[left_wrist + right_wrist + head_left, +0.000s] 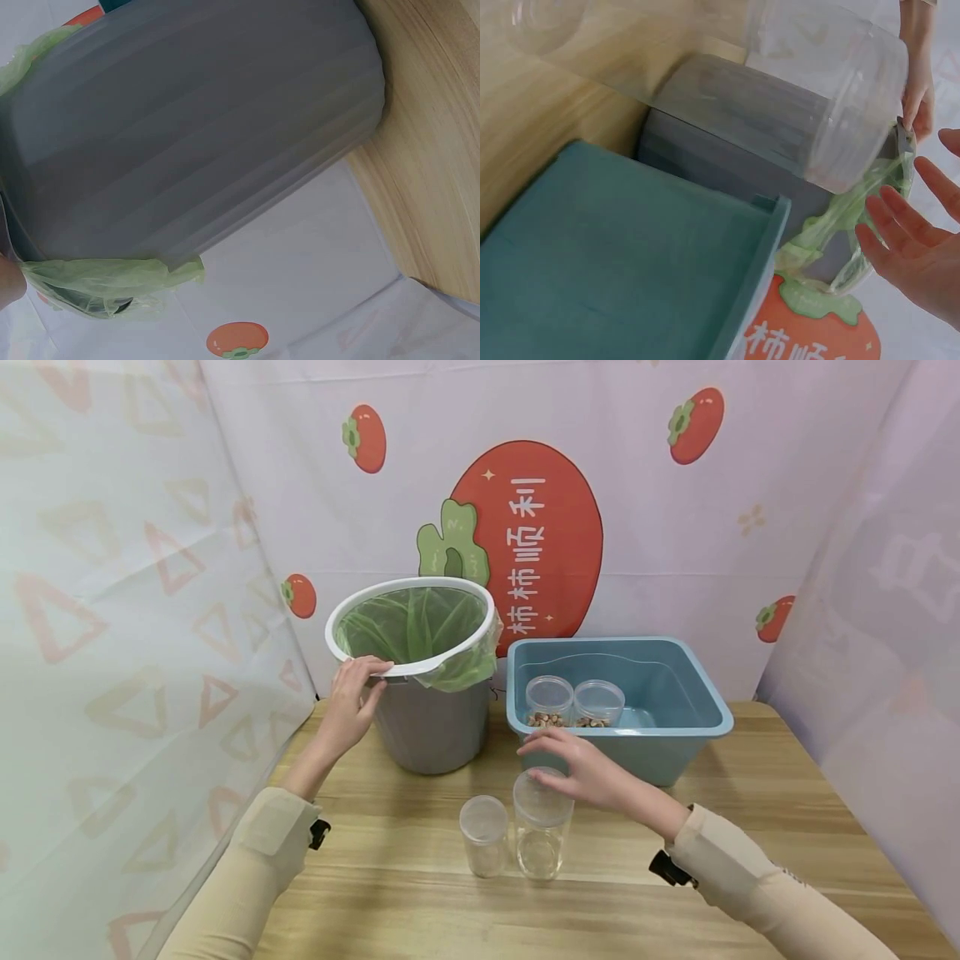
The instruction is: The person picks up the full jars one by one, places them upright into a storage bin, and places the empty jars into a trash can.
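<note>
My left hand grips the near left rim of a grey trash can, fingers over the white ring and thumb on the outside. A green trash bag lines the can, its edge folded over the rim. In the left wrist view the can's ribbed side fills much of the frame. Over a tall clear jar with a lid hovers my right hand, fingers spread. The right wrist view shows those fingers apart from the jar's lid. A shorter lidded clear jar stands just left of it.
A blue plastic tub stands right of the can, behind the tall jar. Inside it are two lidded jars with nut-like pieces. Patterned cloth walls enclose the wooden table at the back and sides.
</note>
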Action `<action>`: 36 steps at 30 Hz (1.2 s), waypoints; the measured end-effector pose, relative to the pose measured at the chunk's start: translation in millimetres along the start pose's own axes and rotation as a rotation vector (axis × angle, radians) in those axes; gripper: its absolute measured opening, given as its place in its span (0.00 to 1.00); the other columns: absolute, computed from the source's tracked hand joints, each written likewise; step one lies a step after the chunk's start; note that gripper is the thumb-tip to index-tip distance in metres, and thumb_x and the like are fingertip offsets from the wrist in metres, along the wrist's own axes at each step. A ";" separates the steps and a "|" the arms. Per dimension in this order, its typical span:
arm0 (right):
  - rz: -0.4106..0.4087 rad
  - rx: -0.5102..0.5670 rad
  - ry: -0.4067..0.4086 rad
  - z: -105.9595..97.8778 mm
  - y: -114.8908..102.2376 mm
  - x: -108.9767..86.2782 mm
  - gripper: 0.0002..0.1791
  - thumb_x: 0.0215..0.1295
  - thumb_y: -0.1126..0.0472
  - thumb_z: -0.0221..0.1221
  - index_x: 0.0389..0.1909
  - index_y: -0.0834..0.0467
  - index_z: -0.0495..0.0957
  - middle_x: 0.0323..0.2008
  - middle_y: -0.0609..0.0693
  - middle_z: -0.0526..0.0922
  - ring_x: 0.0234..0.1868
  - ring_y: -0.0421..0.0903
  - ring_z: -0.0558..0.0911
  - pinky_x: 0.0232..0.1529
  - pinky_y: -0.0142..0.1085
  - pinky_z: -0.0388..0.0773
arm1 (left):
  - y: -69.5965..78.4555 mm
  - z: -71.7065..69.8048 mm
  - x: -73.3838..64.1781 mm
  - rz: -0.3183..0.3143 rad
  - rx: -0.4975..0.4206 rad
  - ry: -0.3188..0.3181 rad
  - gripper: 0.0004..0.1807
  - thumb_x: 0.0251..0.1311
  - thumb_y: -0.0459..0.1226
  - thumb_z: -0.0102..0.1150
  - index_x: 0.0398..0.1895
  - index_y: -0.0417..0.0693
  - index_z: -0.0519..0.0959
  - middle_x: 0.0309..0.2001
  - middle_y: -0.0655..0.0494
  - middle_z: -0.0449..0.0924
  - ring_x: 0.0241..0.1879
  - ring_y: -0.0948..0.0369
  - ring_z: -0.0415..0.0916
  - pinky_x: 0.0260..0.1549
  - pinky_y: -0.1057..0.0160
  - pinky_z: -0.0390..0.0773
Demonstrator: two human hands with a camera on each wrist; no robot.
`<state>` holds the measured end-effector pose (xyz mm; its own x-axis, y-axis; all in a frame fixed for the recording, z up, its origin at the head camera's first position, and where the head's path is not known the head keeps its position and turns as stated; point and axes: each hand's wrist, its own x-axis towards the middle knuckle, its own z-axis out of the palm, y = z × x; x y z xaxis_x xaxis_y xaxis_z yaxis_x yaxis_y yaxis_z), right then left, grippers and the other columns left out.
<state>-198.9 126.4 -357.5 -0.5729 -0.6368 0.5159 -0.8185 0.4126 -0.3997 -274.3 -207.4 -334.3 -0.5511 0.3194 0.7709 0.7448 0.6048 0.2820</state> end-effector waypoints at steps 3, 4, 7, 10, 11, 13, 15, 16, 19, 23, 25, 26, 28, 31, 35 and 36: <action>0.020 -0.002 0.003 5.1 1.0 -9.0 0.15 0.51 0.62 0.62 0.42 0.56 0.76 0.46 0.52 0.74 0.49 0.48 0.73 0.47 0.43 0.71 | -0.2 0.0 0.0 0.001 0.003 -0.001 0.13 0.52 0.23 0.52 0.43 0.35 0.73 0.43 0.41 0.73 0.49 0.48 0.65 0.56 0.44 0.50; 0.029 -0.003 0.001 6.7 1.3 -11.7 0.15 0.52 0.61 0.62 0.43 0.56 0.76 0.46 0.52 0.74 0.49 0.48 0.73 0.47 0.43 0.71 | -0.5 0.2 -0.1 0.001 0.003 0.000 0.14 0.51 0.23 0.52 0.43 0.35 0.73 0.43 0.41 0.73 0.49 0.48 0.65 0.56 0.44 0.49; 0.052 0.000 -0.003 10.0 1.0 -18.9 0.16 0.52 0.59 0.61 0.44 0.55 0.76 0.48 0.53 0.73 0.51 0.48 0.72 0.47 0.44 0.71 | -0.3 0.2 -0.3 0.001 0.002 0.002 0.13 0.52 0.23 0.52 0.43 0.35 0.73 0.43 0.41 0.73 0.49 0.48 0.65 0.56 0.43 0.49; 0.062 0.006 -0.008 13.0 0.2 -25.5 0.17 0.53 0.58 0.61 0.45 0.55 0.75 0.51 0.54 0.71 0.53 0.49 0.70 0.48 0.46 0.70 | -0.9 0.9 -1.0 0.003 0.004 0.006 0.13 0.52 0.23 0.52 0.43 0.35 0.73 0.43 0.41 0.73 0.49 0.47 0.65 0.56 0.43 0.49; 0.064 0.005 -0.008 13.8 0.0 -27.4 0.17 0.53 0.57 0.61 0.45 0.55 0.75 0.52 0.54 0.71 0.54 0.49 0.69 0.48 0.46 0.70 | -0.5 0.7 -1.1 0.004 0.005 0.007 0.13 0.52 0.23 0.52 0.43 0.35 0.73 0.43 0.41 0.73 0.49 0.47 0.65 0.56 0.43 0.49; 0.071 0.008 -0.008 15.5 -0.2 -30.9 0.19 0.52 0.55 0.62 0.46 0.54 0.75 0.53 0.53 0.69 0.55 0.49 0.68 0.48 0.46 0.69 | -0.9 1.1 -1.5 0.006 0.010 0.011 0.13 0.52 0.23 0.52 0.43 0.35 0.73 0.43 0.41 0.73 0.49 0.47 0.64 0.56 0.42 0.49; 0.084 0.009 -0.009 16.8 0.0 -34.1 0.21 0.52 0.54 0.62 0.48 0.53 0.74 0.55 0.52 0.68 0.56 0.49 0.67 0.49 0.46 0.69 | -1.2 1.4 -1.4 0.009 0.017 0.014 0.13 0.52 0.23 0.52 0.43 0.35 0.73 0.43 0.41 0.73 0.49 0.47 0.64 0.55 0.42 0.50; 0.091 0.011 -0.009 17.6 0.2 -35.5 0.22 0.51 0.53 0.62 0.49 0.53 0.74 0.55 0.51 0.67 0.56 0.49 0.66 0.49 0.46 0.68 | -0.8 1.2 -1.2 0.010 0.016 0.014 0.13 0.52 0.24 0.52 0.43 0.35 0.73 0.43 0.41 0.73 0.49 0.48 0.64 0.56 0.42 0.50; 0.112 0.022 -0.012 19.9 1.0 -39.4 0.24 0.50 0.52 0.63 0.50 0.52 0.73 0.56 0.51 0.66 0.58 0.49 0.65 0.49 0.47 0.68 | -0.5 1.2 -0.8 0.009 0.016 0.014 0.13 0.52 0.24 0.52 0.43 0.36 0.73 0.43 0.41 0.73 0.49 0.48 0.64 0.56 0.43 0.49; 0.119 0.031 -0.001 23.4 2.6 -42.8 0.26 0.48 0.51 0.64 0.51 0.52 0.72 0.57 0.52 0.65 0.58 0.49 0.65 0.49 0.47 0.69 | -0.6 1.4 -0.7 0.007 0.018 0.017 0.13 0.52 0.24 0.52 0.43 0.36 0.73 0.43 0.41 0.73 0.49 0.48 0.64 0.57 0.44 0.49; 0.114 0.032 0.009 25.4 3.7 -44.0 0.27 0.47 0.52 0.65 0.51 0.52 0.72 0.57 0.52 0.66 0.58 0.50 0.65 0.48 0.46 0.69 | -1.3 2.0 -0.9 0.006 0.019 0.021 0.14 0.52 0.24 0.53 0.43 0.36 0.73 0.43 0.41 0.73 0.49 0.48 0.65 0.56 0.43 0.49; 0.112 0.036 0.012 26.4 4.4 -44.7 0.27 0.47 0.52 0.65 0.51 0.52 0.72 0.57 0.53 0.66 0.57 0.50 0.65 0.48 0.46 0.70 | -1.2 1.9 -0.9 0.006 0.018 0.022 0.13 0.52 0.24 0.53 0.43 0.36 0.73 0.43 0.42 0.73 0.49 0.48 0.65 0.56 0.43 0.49; 0.104 0.041 0.018 28.9 6.4 -46.2 0.28 0.46 0.53 0.66 0.51 0.52 0.72 0.56 0.53 0.66 0.56 0.51 0.66 0.46 0.45 0.71 | -1.7 2.3 -1.0 0.007 0.021 0.026 0.14 0.51 0.23 0.53 0.43 0.36 0.73 0.43 0.42 0.73 0.49 0.48 0.65 0.56 0.43 0.50; 0.095 0.048 0.026 32.3 9.0 -48.3 0.28 0.45 0.54 0.66 0.51 0.53 0.71 0.55 0.54 0.67 0.55 0.52 0.68 0.44 0.44 0.72 | -1.7 2.4 -1.0 0.008 0.021 0.028 0.14 0.51 0.23 0.53 0.43 0.36 0.73 0.43 0.42 0.73 0.49 0.48 0.65 0.56 0.42 0.50; 0.097 0.070 0.034 35.1 10.2 -49.7 0.29 0.45 0.54 0.67 0.51 0.53 0.71 0.54 0.54 0.67 0.55 0.52 0.68 0.43 0.43 0.73 | -1.5 2.3 -1.2 0.008 0.017 0.024 0.14 0.52 0.23 0.53 0.43 0.36 0.73 0.43 0.42 0.73 0.49 0.48 0.65 0.56 0.43 0.50; 0.100 0.079 0.034 35.5 10.2 -49.8 0.29 0.45 0.54 0.67 0.51 0.53 0.71 0.53 0.54 0.67 0.55 0.52 0.68 0.43 0.42 0.73 | -1.3 2.0 -1.3 0.007 0.016 0.023 0.13 0.52 0.23 0.52 0.43 0.36 0.73 0.43 0.42 0.73 0.49 0.48 0.65 0.56 0.43 0.50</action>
<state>-177.3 139.2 -414.2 -0.6536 -0.5721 0.4954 -0.7523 0.4196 -0.5080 -275.3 -207.2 -336.8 -0.5370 0.3068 0.7858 0.7425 0.6140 0.2677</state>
